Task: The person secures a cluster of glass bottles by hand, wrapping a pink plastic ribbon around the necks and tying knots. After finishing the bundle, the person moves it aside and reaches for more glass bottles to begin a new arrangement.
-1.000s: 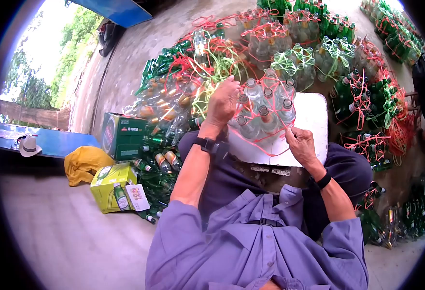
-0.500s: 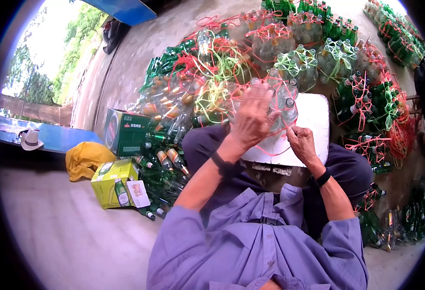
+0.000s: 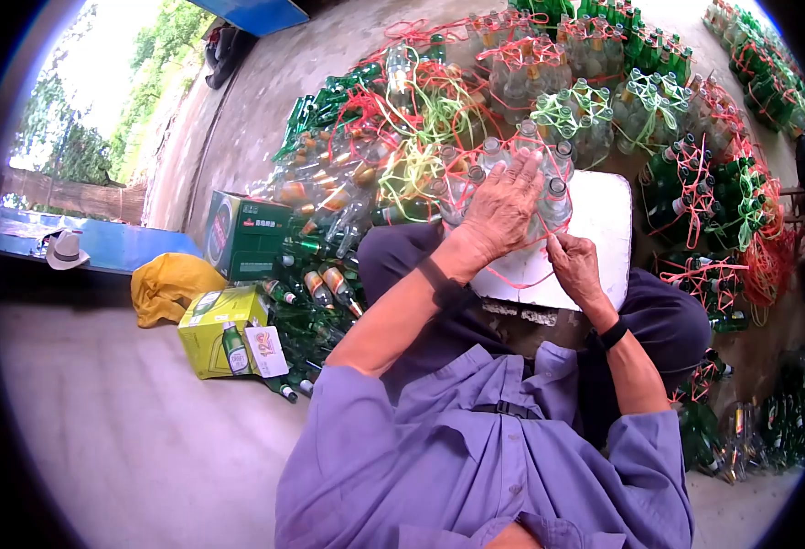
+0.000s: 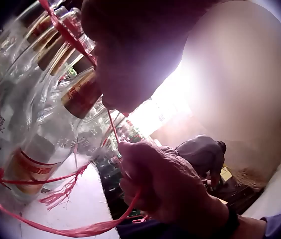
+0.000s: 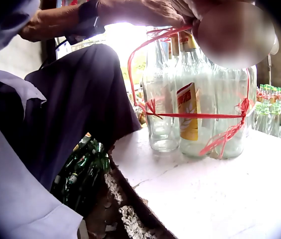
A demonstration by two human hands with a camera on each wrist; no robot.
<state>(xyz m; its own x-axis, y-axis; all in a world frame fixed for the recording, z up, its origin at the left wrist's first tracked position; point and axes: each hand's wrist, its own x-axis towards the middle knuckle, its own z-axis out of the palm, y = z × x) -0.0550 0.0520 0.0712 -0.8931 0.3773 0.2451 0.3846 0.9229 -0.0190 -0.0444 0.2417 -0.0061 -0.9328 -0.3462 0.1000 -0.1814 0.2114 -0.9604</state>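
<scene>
At the far left a pale hat (image 3: 66, 250) sits on a blue ledge (image 3: 128, 240). To its right come a yellow cloth (image 3: 169, 285) on the floor, a yellow-green box (image 3: 220, 340) at the near side and a dark green carton (image 3: 252, 240) behind it. Loose green bottles (image 3: 306, 320) lie just right of the boxes, with a heap of clear bottles (image 3: 320, 188) farther off, then a tangle of red and light green straps (image 3: 421, 169).

The left hand (image 3: 501, 210) spreads over the tops of a group of clear glass bottles (image 5: 208, 99), its fingers outstretched. These bottles stand upright on a white-topped desk (image 3: 595, 220), and a red strap (image 5: 200, 116) goes round their middles, with frayed ends at its knots. A loose length of it hangs on the near side.

At the near right of the bottles, the right hand (image 3: 578, 265) pinches the red strap between thumb and fingers. A taut strand rises from there towards the left hand; where it ends is hidden.

Farther right, upright green bottles (image 3: 677, 188) are tied in bundles, beside a red strap heap (image 3: 768, 265).
</scene>
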